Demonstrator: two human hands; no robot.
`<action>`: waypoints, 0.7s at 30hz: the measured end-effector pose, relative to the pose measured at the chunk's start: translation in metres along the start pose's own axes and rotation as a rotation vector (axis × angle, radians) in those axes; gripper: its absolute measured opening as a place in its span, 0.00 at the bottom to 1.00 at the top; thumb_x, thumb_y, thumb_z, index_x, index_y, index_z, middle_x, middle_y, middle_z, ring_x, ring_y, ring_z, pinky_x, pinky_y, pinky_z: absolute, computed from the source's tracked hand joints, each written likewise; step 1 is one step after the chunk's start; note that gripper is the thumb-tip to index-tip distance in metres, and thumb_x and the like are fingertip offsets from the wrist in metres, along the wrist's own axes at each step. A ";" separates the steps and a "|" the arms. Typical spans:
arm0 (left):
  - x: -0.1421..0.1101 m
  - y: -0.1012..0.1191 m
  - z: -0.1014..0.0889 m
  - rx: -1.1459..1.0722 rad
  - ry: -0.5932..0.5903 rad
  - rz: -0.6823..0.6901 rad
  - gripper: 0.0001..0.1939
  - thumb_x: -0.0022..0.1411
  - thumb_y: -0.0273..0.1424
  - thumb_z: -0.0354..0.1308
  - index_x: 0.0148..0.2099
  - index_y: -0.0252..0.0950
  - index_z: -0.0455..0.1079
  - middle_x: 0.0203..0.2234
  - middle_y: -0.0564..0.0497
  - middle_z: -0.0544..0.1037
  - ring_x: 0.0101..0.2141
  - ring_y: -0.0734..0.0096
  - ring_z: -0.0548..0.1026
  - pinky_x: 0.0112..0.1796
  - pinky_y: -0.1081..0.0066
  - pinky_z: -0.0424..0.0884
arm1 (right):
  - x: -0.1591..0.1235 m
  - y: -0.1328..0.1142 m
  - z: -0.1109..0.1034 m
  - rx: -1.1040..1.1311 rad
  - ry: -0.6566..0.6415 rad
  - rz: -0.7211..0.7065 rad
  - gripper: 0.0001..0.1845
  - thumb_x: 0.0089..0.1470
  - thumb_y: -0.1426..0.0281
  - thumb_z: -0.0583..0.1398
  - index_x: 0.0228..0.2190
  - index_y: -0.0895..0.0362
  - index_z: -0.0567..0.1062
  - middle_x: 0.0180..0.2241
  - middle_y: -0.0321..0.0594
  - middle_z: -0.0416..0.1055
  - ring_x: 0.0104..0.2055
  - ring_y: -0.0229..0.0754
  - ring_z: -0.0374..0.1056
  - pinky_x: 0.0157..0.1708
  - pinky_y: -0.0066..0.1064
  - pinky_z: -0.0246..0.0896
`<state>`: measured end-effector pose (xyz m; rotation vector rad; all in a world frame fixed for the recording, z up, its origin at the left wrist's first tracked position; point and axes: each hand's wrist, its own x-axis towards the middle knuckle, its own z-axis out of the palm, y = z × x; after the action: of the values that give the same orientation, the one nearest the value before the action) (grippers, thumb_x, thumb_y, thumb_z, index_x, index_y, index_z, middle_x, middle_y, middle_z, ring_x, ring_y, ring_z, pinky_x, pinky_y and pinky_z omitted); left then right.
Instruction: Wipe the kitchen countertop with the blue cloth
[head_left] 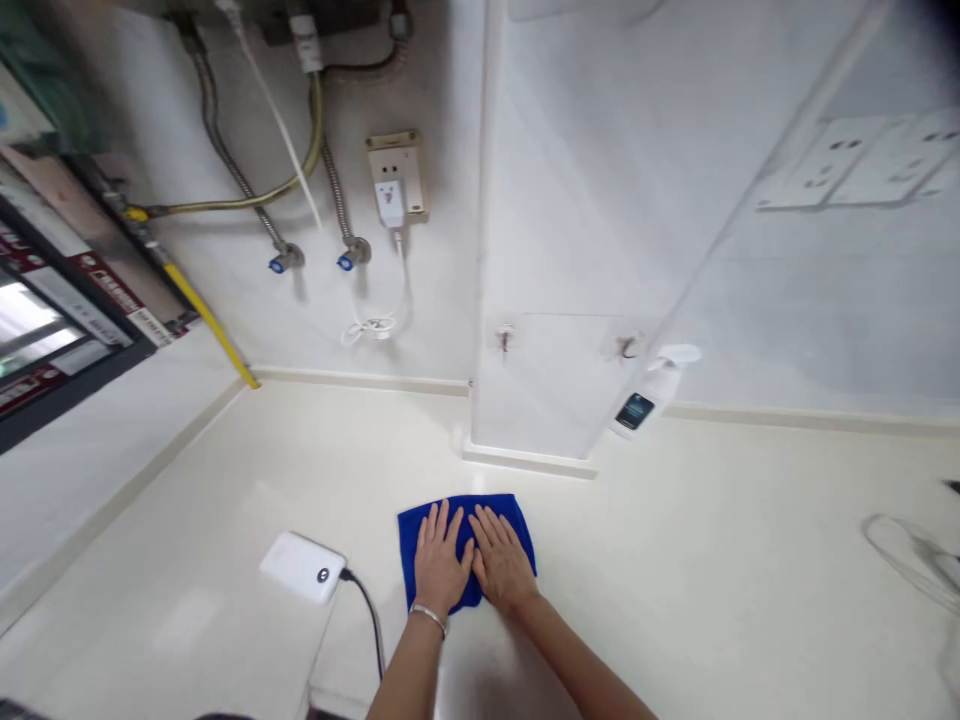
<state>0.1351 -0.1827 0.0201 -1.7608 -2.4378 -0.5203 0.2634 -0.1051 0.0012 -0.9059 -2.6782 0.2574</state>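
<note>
A blue cloth (409,530) lies spread on the pale countertop (637,600), just in front of the boxed-in wall column. My left hand (442,560) rests flat on its middle, fingers stretched out and a little apart, with a silver bangle at the wrist. Beside it, my right hand (502,565) also presses flat on the cloth, its fingers extended. The two thumbs are close together. Neither hand grips anything. Parts of the cloth under the palms are hidden.
Left of the cloth lies a white power bank (300,568) with a black cable (371,605). A white spray bottle (649,392) stands right of the column (555,385). A yellow pipe (214,325) meets the counter at the back left. Cords (911,560) lie at far right.
</note>
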 end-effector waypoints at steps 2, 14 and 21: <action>0.004 -0.023 -0.006 0.033 0.017 -0.054 0.28 0.69 0.36 0.49 0.69 0.43 0.54 0.68 0.45 0.54 0.67 0.56 0.53 0.63 0.50 0.60 | 0.023 -0.016 0.006 0.025 -0.030 -0.065 0.31 0.61 0.70 0.50 0.65 0.62 0.60 0.69 0.46 0.49 0.71 0.47 0.44 0.70 0.45 0.38; 0.088 -0.101 0.012 0.077 0.088 -0.161 0.26 0.70 0.36 0.47 0.68 0.45 0.58 0.68 0.46 0.56 0.67 0.55 0.53 0.63 0.50 0.60 | 0.151 -0.026 0.014 0.086 -0.156 -0.159 0.33 0.64 0.62 0.49 0.67 0.62 0.56 0.70 0.47 0.45 0.72 0.50 0.39 0.71 0.45 0.34; 0.180 -0.136 0.025 -0.003 0.054 0.012 0.24 0.69 0.34 0.47 0.66 0.48 0.61 0.67 0.50 0.57 0.67 0.59 0.55 0.63 0.53 0.59 | 0.221 -0.024 0.032 0.012 -0.160 0.151 0.35 0.63 0.66 0.47 0.68 0.65 0.52 0.71 0.49 0.42 0.73 0.52 0.38 0.69 0.46 0.37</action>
<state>-0.0489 -0.0501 0.0152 -1.7375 -2.3908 -0.5632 0.0721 0.0099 0.0270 -1.1300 -2.7513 0.3939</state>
